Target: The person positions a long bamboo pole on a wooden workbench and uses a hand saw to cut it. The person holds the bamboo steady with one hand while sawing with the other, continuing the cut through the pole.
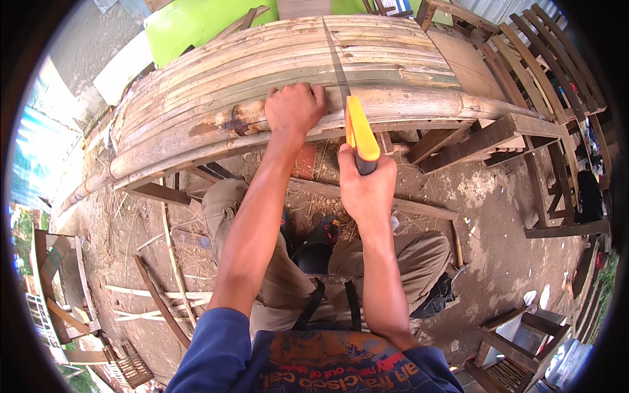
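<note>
My right hand (368,190) is closed around the yellow and black handle of a hand saw (360,131). The saw's blade points away from me and lies across a thick bamboo pole (419,101) at the near edge of a bamboo-slat bench top (242,65). To the left of the blade, my left hand (293,108) presses on the pole with its fingers curled over it. A dark brown stain marks the pole just left of that hand. The underside of the left fingers is hidden.
Wooden slatted racks (550,72) stand at the right, with a wooden frame (485,141) jutting toward the bench. Bamboo strips (154,295) and shavings lie on the dirt floor. A green panel (203,26) is beyond the bench. A small wooden stool (524,340) stands at lower right.
</note>
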### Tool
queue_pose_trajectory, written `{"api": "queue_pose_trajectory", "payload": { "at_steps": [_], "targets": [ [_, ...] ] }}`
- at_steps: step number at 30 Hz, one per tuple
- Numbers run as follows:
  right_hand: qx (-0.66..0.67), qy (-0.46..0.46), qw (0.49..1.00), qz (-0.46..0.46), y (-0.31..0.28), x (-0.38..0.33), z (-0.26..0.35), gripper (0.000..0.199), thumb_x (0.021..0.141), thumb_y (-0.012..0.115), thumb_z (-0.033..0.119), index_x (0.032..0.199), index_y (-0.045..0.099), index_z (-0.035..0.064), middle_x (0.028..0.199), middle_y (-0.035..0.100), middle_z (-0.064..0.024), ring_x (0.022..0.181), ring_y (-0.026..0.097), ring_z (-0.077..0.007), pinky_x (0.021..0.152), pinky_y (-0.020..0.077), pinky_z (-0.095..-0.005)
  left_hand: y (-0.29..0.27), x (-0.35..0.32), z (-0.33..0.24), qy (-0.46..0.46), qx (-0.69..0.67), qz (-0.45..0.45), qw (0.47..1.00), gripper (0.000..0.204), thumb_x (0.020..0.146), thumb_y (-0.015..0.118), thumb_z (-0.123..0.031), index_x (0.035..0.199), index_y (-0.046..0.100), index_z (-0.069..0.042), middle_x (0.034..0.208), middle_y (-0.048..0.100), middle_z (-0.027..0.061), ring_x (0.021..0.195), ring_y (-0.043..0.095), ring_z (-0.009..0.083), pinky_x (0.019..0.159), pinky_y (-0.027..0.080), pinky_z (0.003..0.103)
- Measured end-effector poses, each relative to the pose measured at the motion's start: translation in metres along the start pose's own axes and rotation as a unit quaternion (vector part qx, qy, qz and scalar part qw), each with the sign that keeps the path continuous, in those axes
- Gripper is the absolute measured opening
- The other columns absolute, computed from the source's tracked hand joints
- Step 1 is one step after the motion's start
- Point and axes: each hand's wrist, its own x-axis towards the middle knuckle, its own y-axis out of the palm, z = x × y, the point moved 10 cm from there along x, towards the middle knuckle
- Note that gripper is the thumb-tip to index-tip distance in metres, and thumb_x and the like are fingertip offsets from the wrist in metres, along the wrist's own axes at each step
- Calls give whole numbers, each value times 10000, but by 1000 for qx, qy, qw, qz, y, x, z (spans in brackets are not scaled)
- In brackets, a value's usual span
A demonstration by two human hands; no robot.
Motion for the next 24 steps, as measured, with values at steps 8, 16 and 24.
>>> {"api": "queue_pose_trajectory", "payload": {
  "at_steps": [8,16,24],
  "targets": [
    [88,-102,991,-16,12,-17,-44,125,877,680,81,807,659,-20,557,548,-34,548,484,-50,505,408,-279,-6,3,6,14,-7,-45,999,497,909,451,-378,743,742,-11,720,694,229,697,689,417,891,525,492],
    [48,-321,945,27,39,-22,-135,89,826,622,-55,761,580,-10,659,538,-123,601,558,-307,604,461,-353,-1,9,3,-27,-14,56,998,552,927,425,-423,845,750,16,839,723,239,824,722,381,872,546,478],
    [17,-227,971,67,-7,-129,-168,75,867,646,13,816,618,-36,722,622,-148,615,628,-327,595,510,-372,6,19,11,-56,3,122,991,558,952,409,-447,989,745,-2,987,729,222,964,711,370,898,549,471]
  ]
}}
